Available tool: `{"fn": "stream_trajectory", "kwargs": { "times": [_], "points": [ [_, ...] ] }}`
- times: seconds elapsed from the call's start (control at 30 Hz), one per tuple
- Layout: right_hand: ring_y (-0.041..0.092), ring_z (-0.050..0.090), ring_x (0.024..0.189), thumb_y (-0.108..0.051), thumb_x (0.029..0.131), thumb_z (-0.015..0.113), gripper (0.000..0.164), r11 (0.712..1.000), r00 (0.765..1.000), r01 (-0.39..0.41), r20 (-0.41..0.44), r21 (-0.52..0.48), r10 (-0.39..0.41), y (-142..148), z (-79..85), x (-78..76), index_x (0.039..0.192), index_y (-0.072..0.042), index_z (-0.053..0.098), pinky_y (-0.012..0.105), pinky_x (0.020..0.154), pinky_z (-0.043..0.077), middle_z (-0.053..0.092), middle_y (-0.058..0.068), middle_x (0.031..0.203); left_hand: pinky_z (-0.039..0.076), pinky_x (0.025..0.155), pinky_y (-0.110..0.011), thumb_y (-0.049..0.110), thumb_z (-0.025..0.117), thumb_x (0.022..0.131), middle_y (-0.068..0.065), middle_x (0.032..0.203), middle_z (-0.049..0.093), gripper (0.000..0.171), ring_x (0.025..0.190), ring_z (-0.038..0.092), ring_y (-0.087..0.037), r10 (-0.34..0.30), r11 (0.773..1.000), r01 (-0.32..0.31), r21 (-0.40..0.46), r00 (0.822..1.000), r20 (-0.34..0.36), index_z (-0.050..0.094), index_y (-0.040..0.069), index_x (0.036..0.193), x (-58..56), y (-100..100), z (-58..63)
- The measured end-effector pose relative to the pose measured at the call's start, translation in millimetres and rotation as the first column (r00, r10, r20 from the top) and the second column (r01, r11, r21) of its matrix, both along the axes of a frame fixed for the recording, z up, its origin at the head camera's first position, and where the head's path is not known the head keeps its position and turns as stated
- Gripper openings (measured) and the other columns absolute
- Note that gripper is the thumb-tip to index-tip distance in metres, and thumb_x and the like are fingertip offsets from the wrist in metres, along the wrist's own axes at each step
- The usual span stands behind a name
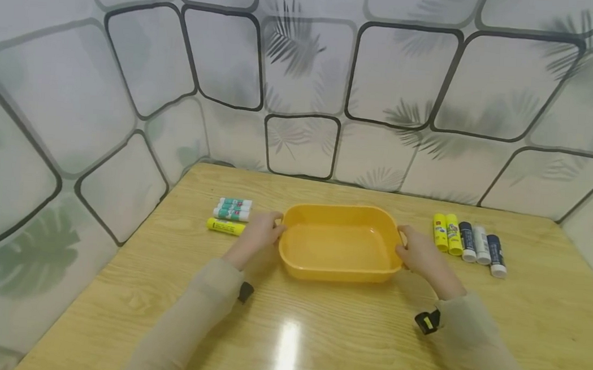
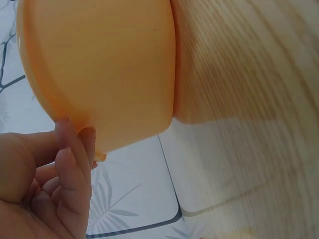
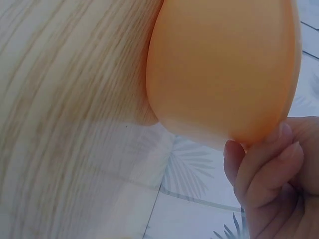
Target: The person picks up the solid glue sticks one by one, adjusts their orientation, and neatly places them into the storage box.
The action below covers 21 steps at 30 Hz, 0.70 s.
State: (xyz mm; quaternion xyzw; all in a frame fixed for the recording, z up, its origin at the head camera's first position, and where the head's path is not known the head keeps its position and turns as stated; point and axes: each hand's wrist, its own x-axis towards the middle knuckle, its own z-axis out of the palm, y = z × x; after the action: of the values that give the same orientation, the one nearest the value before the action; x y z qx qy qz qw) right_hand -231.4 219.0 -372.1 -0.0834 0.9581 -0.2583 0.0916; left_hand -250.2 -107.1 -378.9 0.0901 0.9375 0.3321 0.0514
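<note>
A shallow orange plastic basin (image 1: 340, 250) with rounded corners is at the middle of the table, nothing inside it. My left hand (image 1: 261, 232) grips the rim at its left end, fingers curled at the edge; the left wrist view shows the basin's side wall (image 2: 109, 74) above those fingers. At the opposite end my right hand (image 1: 422, 255) pinches the rim between thumb and fingers. In the right wrist view the basin's outer wall (image 3: 219, 69) stands close over the wood, with curled fingertips (image 3: 286, 132) at its edge.
Left of the basin lie white-and-green tubes (image 1: 232, 209) and a yellow marker-like stick (image 1: 226, 226). To its right is a row of several glue sticks, yellow ones (image 1: 440, 232) and dark ones with white caps (image 1: 467, 241). A patterned curtain (image 1: 309, 67) borders the wooden table (image 1: 348, 335) behind.
</note>
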Motion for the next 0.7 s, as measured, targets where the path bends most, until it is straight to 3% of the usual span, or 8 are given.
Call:
{"fn": "stream_trajectory", "kwargs": {
  "times": [0.33,0.7],
  "points": [
    [0.016,0.049,0.049,-0.007,0.09,0.044,0.051,1.0,0.998,0.014,0.061,-0.025,-0.013,-3.7,3.5,2.8,0.132,0.01,0.022,0.028,0.045,0.042,0.053,0.007,0.061,0.049,0.055,-0.023,0.011,0.056,0.087,-0.012,0.08,0.065,0.035,0.057,0.059,-0.012,0.017,0.999,-0.016,-0.041,1.0,0.022,0.053,-0.002,0.119,-7.9,-0.5,7.2],
    [0.016,0.049,0.05,-0.008,0.09,0.045,0.051,0.999,0.998,0.024,0.055,-0.031,-0.022,-3.7,0.1,3.5,0.132,0.01,0.023,0.028,0.046,0.042,0.053,0.007,0.063,0.049,0.063,-0.027,0.012,0.062,0.081,-0.01,0.083,0.063,0.049,0.064,0.06,-0.014,0.043,0.998,-0.049,0.044,0.991,0.13,0.046,0.0,0.126,-9.0,-3.5,6.3]
  ]
}}
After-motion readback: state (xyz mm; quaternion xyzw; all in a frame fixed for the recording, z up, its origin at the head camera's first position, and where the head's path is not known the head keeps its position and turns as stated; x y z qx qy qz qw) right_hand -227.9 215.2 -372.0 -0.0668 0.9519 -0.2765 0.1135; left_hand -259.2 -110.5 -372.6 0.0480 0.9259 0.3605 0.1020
